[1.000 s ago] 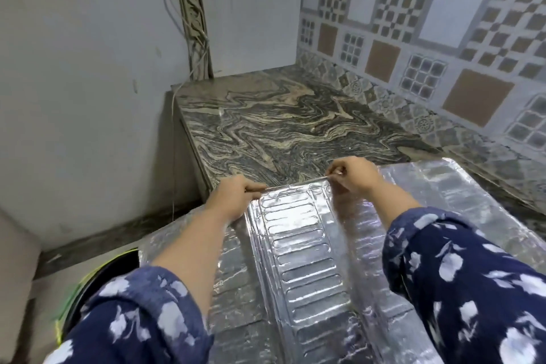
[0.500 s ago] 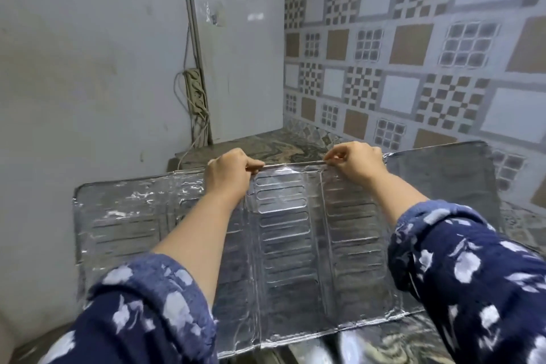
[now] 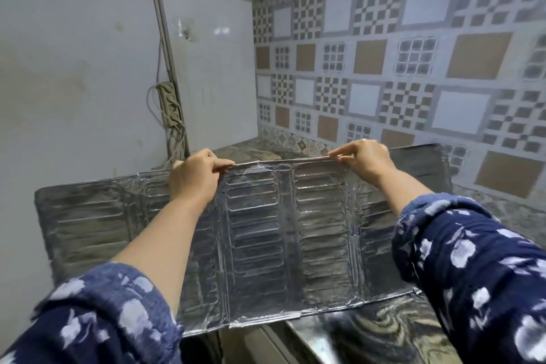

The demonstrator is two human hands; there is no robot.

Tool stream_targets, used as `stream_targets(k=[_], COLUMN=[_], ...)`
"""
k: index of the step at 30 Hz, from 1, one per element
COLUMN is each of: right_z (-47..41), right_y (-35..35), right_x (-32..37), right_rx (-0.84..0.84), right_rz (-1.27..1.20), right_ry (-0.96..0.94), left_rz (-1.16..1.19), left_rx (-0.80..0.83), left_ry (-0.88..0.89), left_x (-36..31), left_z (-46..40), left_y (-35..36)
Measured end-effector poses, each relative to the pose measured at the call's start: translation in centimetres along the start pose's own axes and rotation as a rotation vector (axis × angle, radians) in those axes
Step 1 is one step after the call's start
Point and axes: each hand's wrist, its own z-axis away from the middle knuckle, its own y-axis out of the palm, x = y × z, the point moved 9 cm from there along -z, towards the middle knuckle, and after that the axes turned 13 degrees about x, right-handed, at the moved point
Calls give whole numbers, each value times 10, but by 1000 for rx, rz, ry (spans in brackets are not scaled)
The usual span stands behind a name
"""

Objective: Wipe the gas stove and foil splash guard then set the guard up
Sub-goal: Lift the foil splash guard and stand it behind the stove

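The foil splash guard fills the middle of the view, held upright and unfolded, its ribbed panels facing the person. Its left wing reaches out toward the plain grey wall; its right wing angles back toward the patterned tile wall. The bottom edge hangs just above the near edge of the marbled stone surface, which runs on behind the guard into the corner — bare where it can be seen, so there is open room back there.

Both arms stretch forward in dark blue flowered sleeves pushed up the forearms. The left hand and the right hand grip the top edge of the middle panels, well apart, knuckles up. On each hand the fingers are curled over the rim and pressed against the thumb, pinching the foil. The right hand sits a little higher than the left, so the top edge slopes up to the right.

At the left wall a power strip with trailing cords hangs beside a vertical pipe, behind the guard's left wing.

A second ago the guard lay flat on the surface with the same grip on its far edge; it has since been lifted to standing — and the side wings have spread wider than half a second ago.
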Motion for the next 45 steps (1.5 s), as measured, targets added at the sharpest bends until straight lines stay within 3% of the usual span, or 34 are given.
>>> stream_targets(k=[5,16,25,34,45], right_z=[7,6,21,96,203], right_y=[-7,-102,-239,-353,-417], right_x=[-8,-41,-127,-243,-390], right_rx=[-43,-206,-452,-612,-688], right_rz=[-187,-241,-92,97,226], right_ry=[37,68,114,214,429], left_rz=[13,89,222,369,531], left_rx=[6,-52,-142,-146,-95], left_ry=[10,96,293,461,735], left_x=[-8,-100,-251,-432,-623], left_z=[3,-31,-89,-91,-56], left_y=[-3,-28,-20,25,114])
